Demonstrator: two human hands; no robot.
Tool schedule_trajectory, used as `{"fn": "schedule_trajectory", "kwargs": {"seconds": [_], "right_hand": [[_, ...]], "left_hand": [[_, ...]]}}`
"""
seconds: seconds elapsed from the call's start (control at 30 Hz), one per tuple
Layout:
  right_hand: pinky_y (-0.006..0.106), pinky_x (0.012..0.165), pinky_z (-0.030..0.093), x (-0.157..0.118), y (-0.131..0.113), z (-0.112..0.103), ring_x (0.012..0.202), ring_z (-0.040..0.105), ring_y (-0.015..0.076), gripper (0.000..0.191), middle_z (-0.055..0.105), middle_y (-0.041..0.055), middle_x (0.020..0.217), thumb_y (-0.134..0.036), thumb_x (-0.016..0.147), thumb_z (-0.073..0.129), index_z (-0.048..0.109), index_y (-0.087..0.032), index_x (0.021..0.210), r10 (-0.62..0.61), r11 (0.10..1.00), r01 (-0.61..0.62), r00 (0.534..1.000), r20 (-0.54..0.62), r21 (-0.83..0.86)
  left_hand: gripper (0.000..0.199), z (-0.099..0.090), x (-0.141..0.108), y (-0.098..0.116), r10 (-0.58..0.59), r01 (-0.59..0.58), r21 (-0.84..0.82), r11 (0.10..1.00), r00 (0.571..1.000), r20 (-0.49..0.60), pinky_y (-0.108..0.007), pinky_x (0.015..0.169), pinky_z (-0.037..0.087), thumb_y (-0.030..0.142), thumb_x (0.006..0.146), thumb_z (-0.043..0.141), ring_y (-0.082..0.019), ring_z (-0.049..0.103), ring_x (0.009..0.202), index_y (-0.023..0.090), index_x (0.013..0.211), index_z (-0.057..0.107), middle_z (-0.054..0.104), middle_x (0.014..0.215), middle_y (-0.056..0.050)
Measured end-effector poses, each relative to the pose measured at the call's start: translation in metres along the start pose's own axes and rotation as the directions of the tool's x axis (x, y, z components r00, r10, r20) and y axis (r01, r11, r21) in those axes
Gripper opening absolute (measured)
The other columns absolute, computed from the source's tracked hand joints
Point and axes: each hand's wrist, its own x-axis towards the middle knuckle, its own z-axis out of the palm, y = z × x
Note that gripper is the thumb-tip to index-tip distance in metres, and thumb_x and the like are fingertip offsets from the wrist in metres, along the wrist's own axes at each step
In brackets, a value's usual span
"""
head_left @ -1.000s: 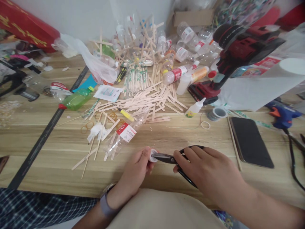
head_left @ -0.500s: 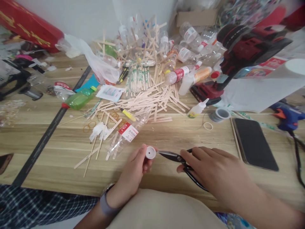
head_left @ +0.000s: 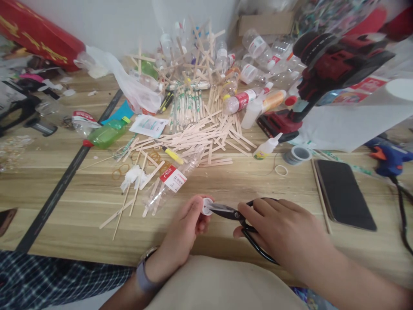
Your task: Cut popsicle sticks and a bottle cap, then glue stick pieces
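Between its thumb and fingers, my left hand (head_left: pixel 190 221) holds a small white bottle cap (head_left: pixel 207 206), its hollow side facing up, with a small dark hole in the middle. My right hand (head_left: pixel 277 228) grips black-handled scissors (head_left: pixel 226 211). The blades are together and point left, with their tip over the inside of the cap near the hole. Whether the tip touches the cap I cannot tell. Beyond my left hand lies a clear plastic bottle (head_left: pixel 174 178) with a red and white label.
Wooden sticks (head_left: pixel 193 137) lie heaped mid-table, with bottles behind. A glue bottle (head_left: pixel 267 146), a tape roll (head_left: pixel 297 155) and a phone (head_left: pixel 345 193) are at the right, near a red and black power tool (head_left: pixel 335 64). A green bottle (head_left: pixel 108 134) lies left.
The scissors in my right hand have moved left, so their tip now lies over the cap instead of beside it. The cap has shifted slightly right and looks more tilted.
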Motion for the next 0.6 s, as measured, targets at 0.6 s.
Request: {"fn": "schedule_trajectory", "kwargs": {"seconds": [0.6], "right_hand": [[0.033,0.057,0.025,0.0019,-0.0032,-0.0012,0.053,0.057,0.0192,0.025,0.059,-0.0016,0.06,-0.032,0.096,0.045,0.061,-0.024,0.079,-0.035,0.999,0.035,0.999,-0.036,-0.003]], "left_hand": [[0.049,0.0,0.0006,0.0006,-0.009,0.013,-0.095,0.995,0.999,0.05,-0.023,0.052,0.027,0.062,0.081,0.057,-0.009,0.037,0.054,0.015,0.093,0.06,0.049,0.061,0.005]]}}
